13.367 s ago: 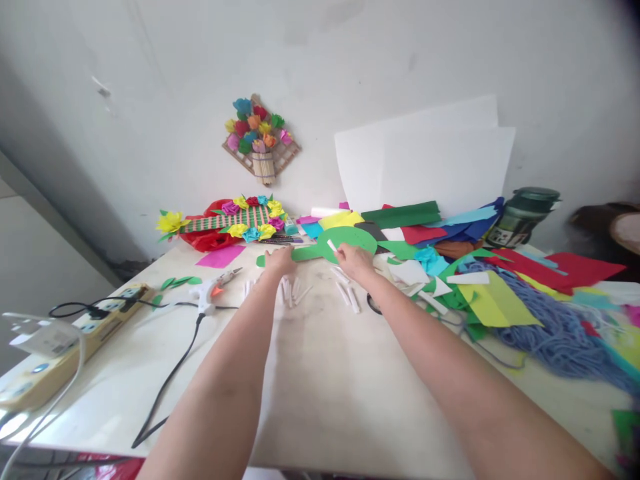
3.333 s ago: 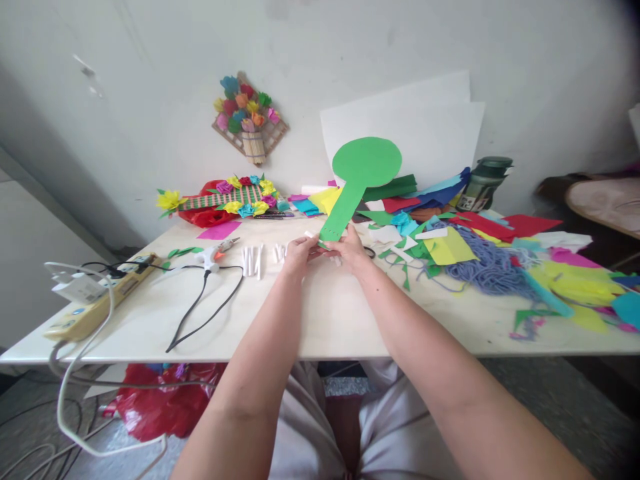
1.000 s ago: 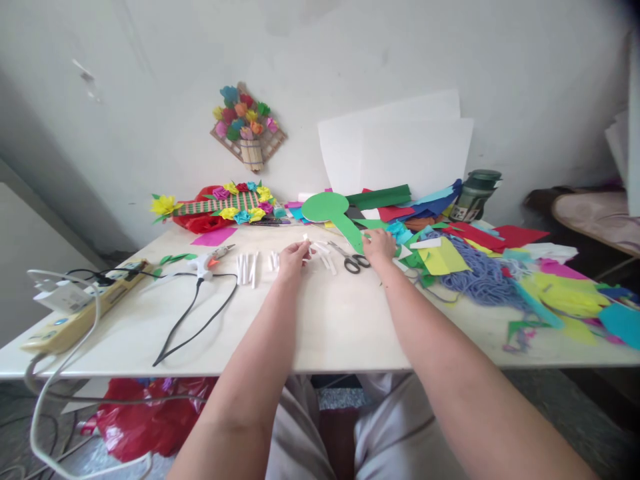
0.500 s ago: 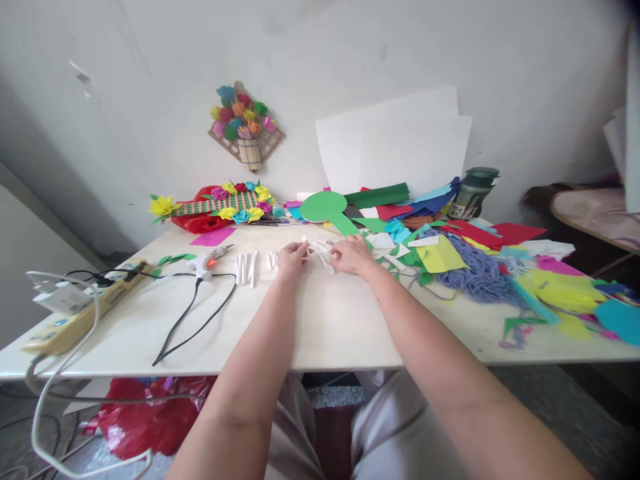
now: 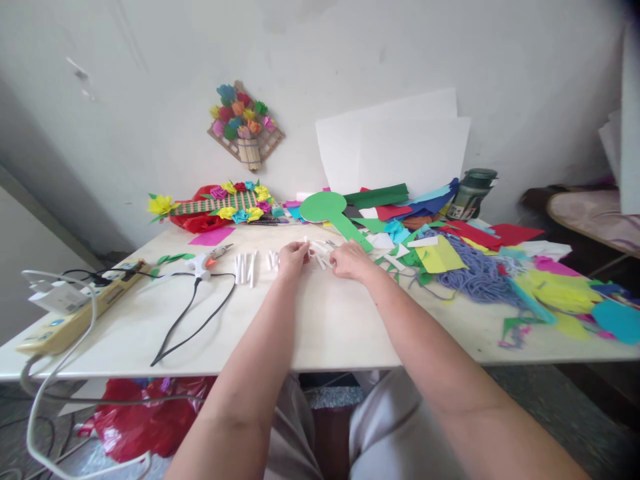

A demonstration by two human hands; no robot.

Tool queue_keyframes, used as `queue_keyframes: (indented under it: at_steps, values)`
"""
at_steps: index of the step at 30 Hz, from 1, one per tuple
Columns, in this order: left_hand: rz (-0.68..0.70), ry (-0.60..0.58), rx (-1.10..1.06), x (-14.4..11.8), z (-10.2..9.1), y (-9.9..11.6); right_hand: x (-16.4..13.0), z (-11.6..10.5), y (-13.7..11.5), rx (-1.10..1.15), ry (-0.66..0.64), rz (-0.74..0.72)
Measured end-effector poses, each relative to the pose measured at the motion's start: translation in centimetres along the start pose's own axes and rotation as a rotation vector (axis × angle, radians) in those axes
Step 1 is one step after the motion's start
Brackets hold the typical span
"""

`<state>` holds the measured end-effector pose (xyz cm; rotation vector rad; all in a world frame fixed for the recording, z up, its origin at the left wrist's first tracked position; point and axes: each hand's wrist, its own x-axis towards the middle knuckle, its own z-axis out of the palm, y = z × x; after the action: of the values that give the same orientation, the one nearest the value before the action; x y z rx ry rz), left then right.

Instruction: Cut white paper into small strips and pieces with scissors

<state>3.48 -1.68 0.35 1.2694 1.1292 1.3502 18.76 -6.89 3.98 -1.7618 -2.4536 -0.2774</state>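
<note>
The table leaves room between the forearms, but white rolls clutter the gap from left hand to right hand, with glue gun leftward, yarn rightward.

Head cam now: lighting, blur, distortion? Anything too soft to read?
Head view: diffuse light, faint shadows; head view: dark top-right corner; head view: small white rolls between left hand and right hand too soft to separate; head view: apparent wide-angle stretch near edges, green paddle-shaped cutout outline clear.

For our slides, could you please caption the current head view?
Left hand holding a white stick, right hand at loose sticks, green paddle-shaped cutout beyond.
</note>
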Motion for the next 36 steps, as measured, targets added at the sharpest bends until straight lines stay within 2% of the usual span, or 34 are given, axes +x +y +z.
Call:
queue_keyframes:
  at_steps: [7, 12, 17, 20, 24, 28, 30, 36]
  values:
    - [0.036, -0.001, 0.156, 0.7, -0.1, -0.9, 0.1, 0.1, 0.4, 0.039, 0.026, 0.028]
    - [0.017, -0.023, 0.181, 0.4, 0.0, -0.5, 0.3, 0.6, 1.3, 0.16, 0.052, 0.112]
    - [0.058, 0.074, 0.578, 0.3, -0.2, 0.3, 0.7, 1.1, 2.1, 0.427, 0.073, 0.173]
    - [0.075, 0.095, 0.768, 0.1, -0.3, 0.8, 0.6, 1.2, 2.3, 0.492, 0.079, 0.169]
    - [0.081, 0.112, 0.77, -0.4, -0.3, 1.1, 0.2, 0.4, 1.9, 0.43, 0.062, 0.14]
    - [0.062, 0.103, 0.784, -0.6, -0.2, 1.1, -0.1, -0.2, 1.0, 0.272, -0.103, 0.072]
    - [0.05, 0.118, 0.766, -0.5, -0.3, 1.1, -0.1, -0.2, 0.8, 0.207, -0.142, 0.051]
    - [0.108, 0.191, 0.664, -0.5, -0.6, 1.5, 0.0, 0.0, 0.7, 0.123, -0.075, 0.066]
